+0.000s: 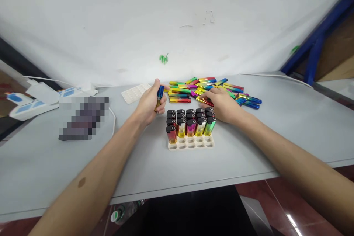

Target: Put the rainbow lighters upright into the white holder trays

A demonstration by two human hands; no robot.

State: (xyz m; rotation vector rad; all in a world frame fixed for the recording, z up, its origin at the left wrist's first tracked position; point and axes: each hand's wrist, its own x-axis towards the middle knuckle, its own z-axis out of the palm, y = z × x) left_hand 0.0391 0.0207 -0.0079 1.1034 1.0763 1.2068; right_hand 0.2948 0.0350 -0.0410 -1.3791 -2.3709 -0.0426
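My left hand [151, 104] is closed around a shiny blue-and-gold lighter sleeve [160, 92], held upright above the table. At the near edge of a loose pile of rainbow metallic lighter sleeves [179, 100], the bent fingers of my right hand [221, 104] close on a red-and-yellow lighter sleeve [206, 101]. The hand partly covers the pile. Between my forearms stands a cream tray [191, 146] with holes. Lighters [190, 127] with black tops stand upright in its back rows and at the front left; several front holes hold nothing.
Against the wall lies another cream tray [135, 93]. To the left are a white power strip [24, 110], a blurred-out dark object [84, 120] and a white cable [114, 120]. A plastic bottle [125, 212] is below the table edge. A blue metal frame [316, 57] rises at right.
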